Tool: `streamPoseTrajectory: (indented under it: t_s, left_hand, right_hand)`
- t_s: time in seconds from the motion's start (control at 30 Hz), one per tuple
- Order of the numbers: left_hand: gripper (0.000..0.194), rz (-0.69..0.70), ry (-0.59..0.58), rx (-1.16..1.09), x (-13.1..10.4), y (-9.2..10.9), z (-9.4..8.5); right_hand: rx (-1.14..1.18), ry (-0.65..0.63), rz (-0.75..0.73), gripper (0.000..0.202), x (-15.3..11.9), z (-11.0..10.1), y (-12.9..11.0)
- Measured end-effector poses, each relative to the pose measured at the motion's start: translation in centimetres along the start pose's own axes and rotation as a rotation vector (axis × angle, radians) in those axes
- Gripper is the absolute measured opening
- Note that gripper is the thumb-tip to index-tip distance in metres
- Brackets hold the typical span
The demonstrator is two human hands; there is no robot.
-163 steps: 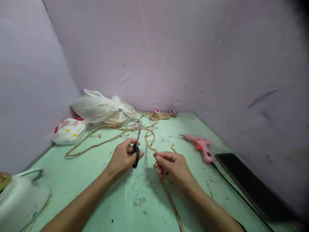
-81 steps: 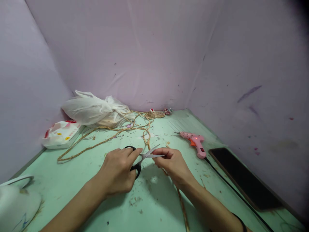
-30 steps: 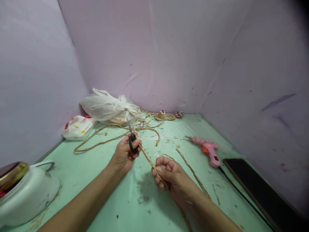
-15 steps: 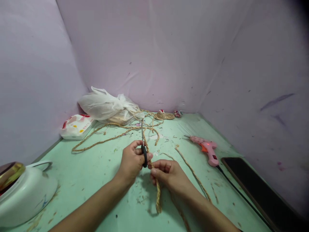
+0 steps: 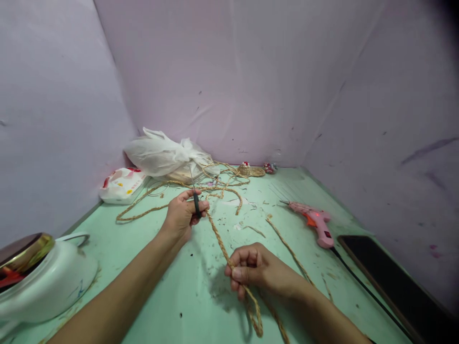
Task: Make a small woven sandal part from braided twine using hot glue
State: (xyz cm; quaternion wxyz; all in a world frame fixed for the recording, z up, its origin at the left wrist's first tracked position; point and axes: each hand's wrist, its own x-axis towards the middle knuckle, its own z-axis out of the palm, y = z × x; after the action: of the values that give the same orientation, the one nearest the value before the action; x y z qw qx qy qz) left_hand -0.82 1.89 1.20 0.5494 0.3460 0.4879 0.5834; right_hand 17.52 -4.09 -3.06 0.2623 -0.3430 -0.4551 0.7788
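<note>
Black-handled scissors (image 5: 197, 205) are in my left hand (image 5: 181, 211), blades pointing away, and its thumb and fingers also pinch one part of a tan braided rope (image 5: 219, 239). The rope slants down toward me into my right hand (image 5: 251, 268), whose thumb and fingers are closed around it. Below my right hand the rope bends in a loop. Another rope piece (image 5: 290, 252) lies on the table to the right, passing behind my right forearm. More rope lies in loose coils (image 5: 229, 177) near the back.
A pink glue gun (image 5: 315, 219) with a cord and a dark phone (image 5: 387, 282) lie at the right. A white plastic bag (image 5: 161, 155) and a tissue pack (image 5: 124, 185) are at the back left. A white pot (image 5: 53, 282) stands at the near left. Small woven items (image 5: 251, 170) sit by the back wall.
My left hand has moved left and away with the scissors. My right hand has come nearer to me, and a longer stretch of rope now runs between the two hands. The view has shifted slightly.
</note>
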Motion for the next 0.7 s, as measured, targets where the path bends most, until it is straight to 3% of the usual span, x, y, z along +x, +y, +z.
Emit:
streamPoseTrajectory:
  t_s: [0.23, 0.37, 0.43, 0.57, 0.7]
  left_hand:
    - [0.052, 0.012, -0.024, 0.058, -1.3, 0.3, 1.0]
    - [0.056, 0.006, 0.0, 0.098, -2.1, 0.0, 1.7]
    - [0.056, 0.008, 0.008, 0.113, -2.6, -0.3, 2.1]
    - [0.054, -0.017, -0.022, 0.12, -3.7, -1.2, 2.8]
    - [0.053, -0.08, -0.047, 0.101, -4.1, -1.7, 3.0]
  right_hand:
    - [-0.071, -0.111, 0.026, 0.03, -0.3, -0.3, -0.1]
    - [-0.055, -0.11, -0.015, 0.036, -0.3, 0.1, -0.5]
    - [-0.025, -0.055, -0.073, 0.044, -0.2, 0.4, -0.7]
    - [0.032, 0.186, -0.226, 0.042, 0.3, 1.1, -0.7]
    - [0.01, 0.304, -0.222, 0.037, 0.6, 1.3, -0.6]
